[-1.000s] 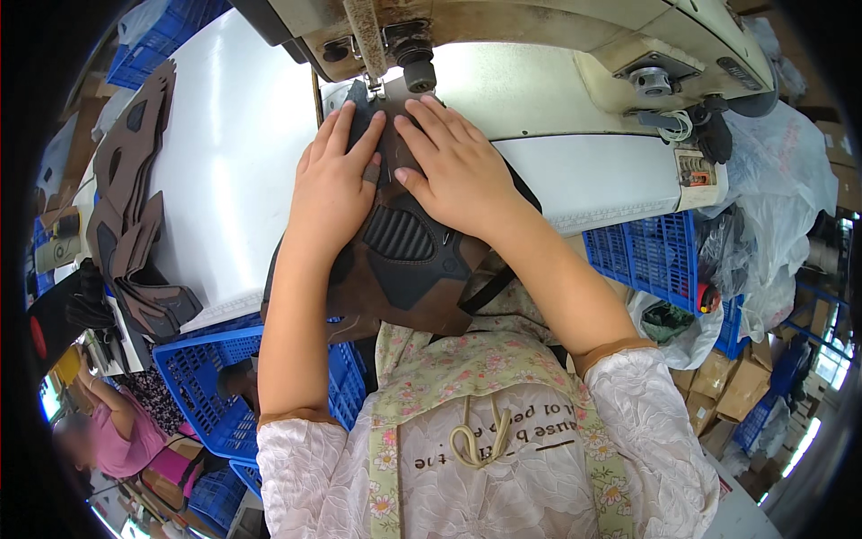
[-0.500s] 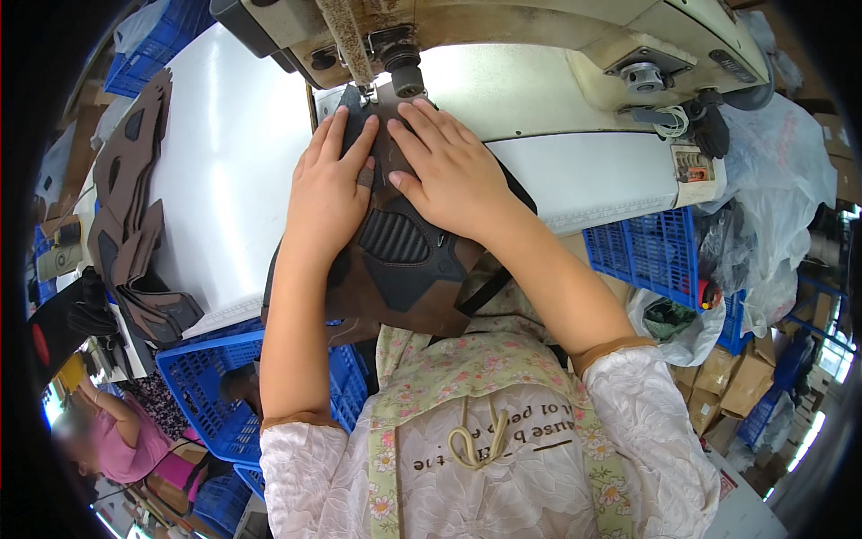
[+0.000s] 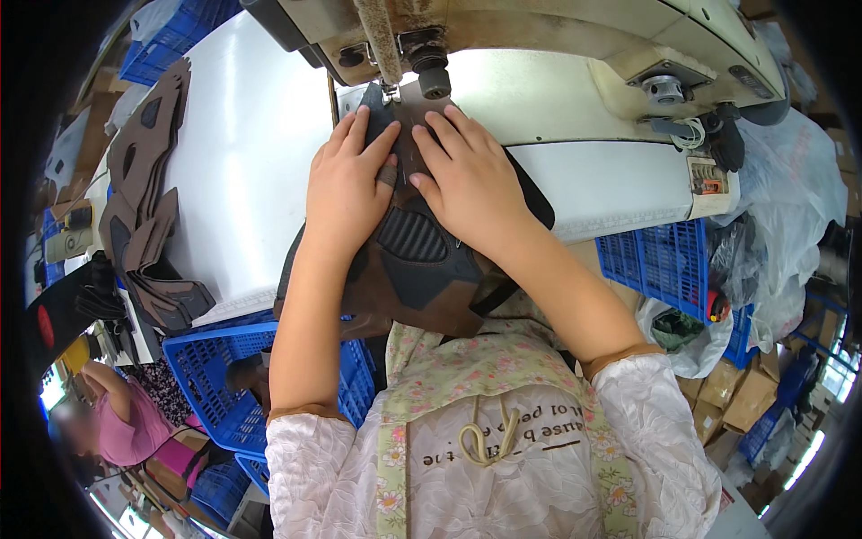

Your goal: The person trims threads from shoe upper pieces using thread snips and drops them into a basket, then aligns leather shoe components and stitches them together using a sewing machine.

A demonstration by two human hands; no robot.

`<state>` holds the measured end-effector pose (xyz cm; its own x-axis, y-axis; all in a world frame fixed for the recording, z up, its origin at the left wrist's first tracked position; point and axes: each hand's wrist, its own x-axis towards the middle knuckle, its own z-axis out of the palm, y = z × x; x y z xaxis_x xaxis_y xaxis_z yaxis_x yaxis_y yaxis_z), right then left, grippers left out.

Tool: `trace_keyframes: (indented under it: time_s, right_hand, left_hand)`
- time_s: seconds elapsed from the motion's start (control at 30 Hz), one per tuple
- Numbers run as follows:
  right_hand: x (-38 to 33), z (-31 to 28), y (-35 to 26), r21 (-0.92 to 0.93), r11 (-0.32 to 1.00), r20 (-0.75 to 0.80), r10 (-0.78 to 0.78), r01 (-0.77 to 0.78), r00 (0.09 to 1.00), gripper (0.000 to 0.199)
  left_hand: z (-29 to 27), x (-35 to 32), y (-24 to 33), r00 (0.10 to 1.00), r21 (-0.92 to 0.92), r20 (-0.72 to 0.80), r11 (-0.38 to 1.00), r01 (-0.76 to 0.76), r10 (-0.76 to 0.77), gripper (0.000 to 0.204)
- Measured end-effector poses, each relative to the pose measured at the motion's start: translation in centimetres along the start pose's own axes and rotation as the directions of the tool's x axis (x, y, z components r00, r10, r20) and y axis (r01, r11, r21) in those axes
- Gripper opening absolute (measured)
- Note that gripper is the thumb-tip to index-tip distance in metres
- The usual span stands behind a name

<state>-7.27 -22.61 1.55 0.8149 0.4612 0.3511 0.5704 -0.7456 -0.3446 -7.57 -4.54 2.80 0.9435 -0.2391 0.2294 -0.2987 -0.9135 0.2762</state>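
A brown and dark grey leather-like panel [image 3: 422, 292] with a black ribbed patch lies on the sewing machine [image 3: 539, 27] bed. Its far tip is at the presser foot [image 3: 391, 92], and its near part hangs over the table edge toward my lap. On the left side of the panel, my left hand [image 3: 353, 184] rests flat with fingers stretched toward the foot; a dark band circles one finger. My right hand [image 3: 476, 180] presses flat on the panel's right side, fingers spread and pointing forward. Both hands are open, a short way from the needle area. The palms hide part of the panel.
Stacked brown cut pieces [image 3: 148, 171] lie along the white table's [image 3: 242, 135] left side. A blue crate [image 3: 215, 359] stands below my left forearm, another blue crate [image 3: 655, 260] at right beside plastic bags [image 3: 790, 180]. At far lower left sits a person in pink [image 3: 135, 422].
The whole view has shifted slightly, so the machine, table and hands sit a little farther right in the picture. Hands and panel keep nearly the same place relative to the presser foot.
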Motion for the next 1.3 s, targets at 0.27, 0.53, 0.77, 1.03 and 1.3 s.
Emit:
trace_keyframes:
  time_s: [0.27, 0.53, 0.77, 1.03, 1.3]
  right_hand:
    - [0.5, 0.3, 1.3, 0.027, 1.0, -0.029, -0.013, 0.014, 1.0, 0.052]
    - [0.3, -1.2, 2.0, 0.062, 0.996, 0.038, -0.072, 0.07, 0.997, 0.053]
    - [-0.3, -2.3, 2.1, 0.082, 0.991, 0.148, -0.116, 0.104, 0.982, 0.062]
    - [0.3, -1.8, 2.5, 0.038, 0.993, 0.132, -0.115, 0.111, 0.985, 0.063]
    - [0.2, -1.7, 2.1, 0.08, 0.992, 0.095, -0.102, 0.094, 0.99, 0.051]
  left_hand:
    - [0.0, 0.6, 0.6, 1.0, 0.061, -0.013, 0.998, -0.005, 0.006, 0.044]
    - [0.3, 1.0, 0.5, 0.99, -0.006, -0.137, 1.0, -0.02, 0.019, 0.03]
    - [-0.9, 1.2, 0.5, 0.999, -0.142, -0.049, 0.99, 0.005, -0.012, 0.026]
    - [-1.5, 1.7, 0.1, 1.0, -0.101, 0.009, 0.995, 0.006, -0.005, 0.029]
    - [-4.8, 2.3, -1.2, 0.945, -0.076, 0.228, 0.972, -0.221, 0.233, 0.052]
